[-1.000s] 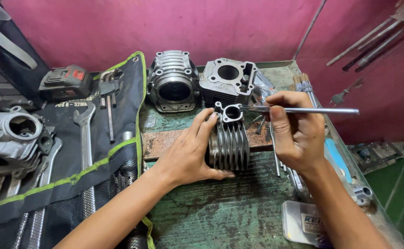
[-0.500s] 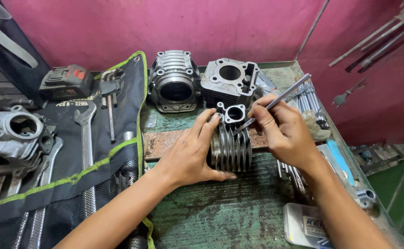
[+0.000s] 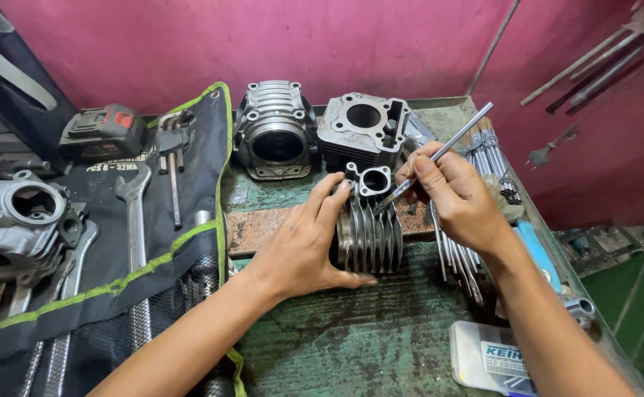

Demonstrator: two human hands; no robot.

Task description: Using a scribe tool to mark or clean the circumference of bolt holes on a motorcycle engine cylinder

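Observation:
A finned metal engine cylinder (image 3: pixel 377 235) stands on the worn green workbench (image 3: pixel 366 345). My left hand (image 3: pixel 303 242) wraps around its left side and holds it steady. My right hand (image 3: pixel 458 195) grips a thin metal rod (image 3: pixel 450 143). The rod slants down to the left, and its tip touches the cylinder's top right edge, beside the round bore (image 3: pixel 375 180).
Two more engine cylinders (image 3: pixel 276 132) (image 3: pixel 362 129) stand at the back by the pink wall. A black tool roll (image 3: pixel 138 242) with wrenches lies left, with a power tool battery (image 3: pixel 101 132) and an engine casing (image 3: pixel 20 213). Loose metal rods (image 3: pixel 458 254) and a small plastic box (image 3: pixel 491 356) lie right.
My right hand swung the rod from level to slanting down-left, bringing its tip onto the cylinder's top edge. The left hand kept its hold on the cylinder.

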